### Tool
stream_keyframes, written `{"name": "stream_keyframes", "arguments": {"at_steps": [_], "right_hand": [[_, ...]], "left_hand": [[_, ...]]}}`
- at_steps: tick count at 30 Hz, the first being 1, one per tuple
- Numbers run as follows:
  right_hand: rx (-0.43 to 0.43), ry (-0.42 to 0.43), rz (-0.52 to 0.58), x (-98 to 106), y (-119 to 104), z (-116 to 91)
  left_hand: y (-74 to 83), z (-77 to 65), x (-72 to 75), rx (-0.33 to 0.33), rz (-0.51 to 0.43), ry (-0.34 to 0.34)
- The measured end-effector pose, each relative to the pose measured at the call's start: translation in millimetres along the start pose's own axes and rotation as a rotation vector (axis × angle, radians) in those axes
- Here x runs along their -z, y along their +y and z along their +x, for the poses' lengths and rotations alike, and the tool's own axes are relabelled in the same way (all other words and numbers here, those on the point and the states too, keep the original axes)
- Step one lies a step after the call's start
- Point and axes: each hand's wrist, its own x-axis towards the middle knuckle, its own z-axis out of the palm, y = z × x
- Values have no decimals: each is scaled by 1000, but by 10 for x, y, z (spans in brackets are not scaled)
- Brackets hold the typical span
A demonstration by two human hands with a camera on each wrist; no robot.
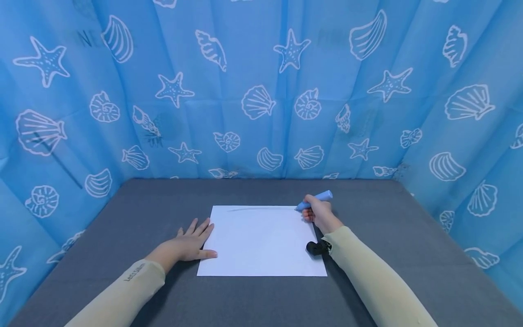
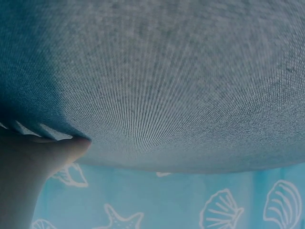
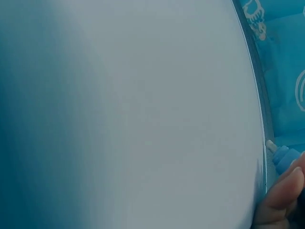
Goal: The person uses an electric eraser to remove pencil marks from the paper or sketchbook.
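Observation:
A white sheet of paper (image 1: 257,245) lies flat on the grey cloth, with a faint thin line (image 1: 249,209) along its far edge. My left hand (image 1: 189,243) rests with fingers spread over the paper's left edge; the thumb lies on the sheet. At the far right corner, my right hand (image 1: 320,214) grips a light blue marker (image 1: 325,195) between thumb and fingers. The marker is tilted, its tip right at the corner of the sheet. In the right wrist view, the marker's bare pale tip (image 3: 271,145) shows beside the paper's edge.
A grey cloth-covered table (image 1: 163,195) carries the sheet. Behind and at both sides hangs a blue curtain (image 1: 245,54) printed with white shells and starfish. A small black device (image 1: 316,248) sits at the right wrist, over the paper's right edge.

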Motion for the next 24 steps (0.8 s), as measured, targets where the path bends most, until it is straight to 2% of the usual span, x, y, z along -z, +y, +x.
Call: {"name": "stream_keyframes", "arguments": {"at_steps": [24], "right_hand": [[-3,2,2,-1,4,25]], "left_hand": [[-10,25,-14,-4,9,5]]}}
